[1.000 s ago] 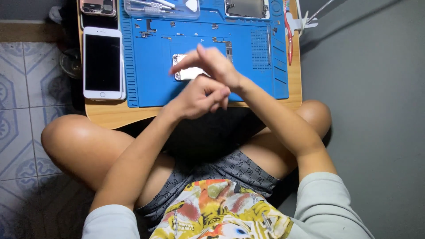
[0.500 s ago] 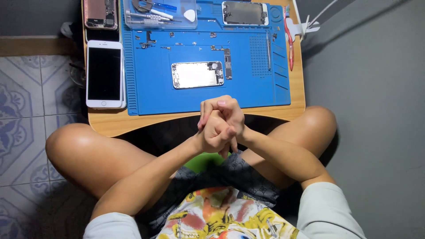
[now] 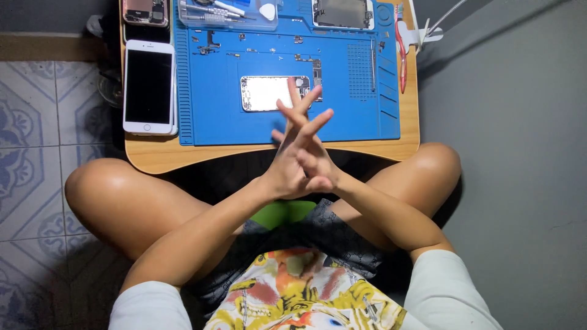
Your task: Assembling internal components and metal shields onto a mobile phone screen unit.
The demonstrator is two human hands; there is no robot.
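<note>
Interlacing our left hand [image 3: 292,168] and right hand [image 3: 312,160], grips empty, fingers splayed, six o'clock of the opened silver phone shell [image 3: 267,93].

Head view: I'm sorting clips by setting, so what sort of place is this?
Probably a home phone-repair spot on a tiled floor: a low wooden table carries a blue silicone repair mat, an opened silver phone shell and a white smartphone.

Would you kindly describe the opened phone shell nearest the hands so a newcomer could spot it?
Start at the blue work mat on the wooden lap table. Near the mat's middle, just beyond the interlaced fingers, lies the opened phone shell. Unlike the white phone left of the mat, it shows a pale bare interior, not a dark screen.
</note>
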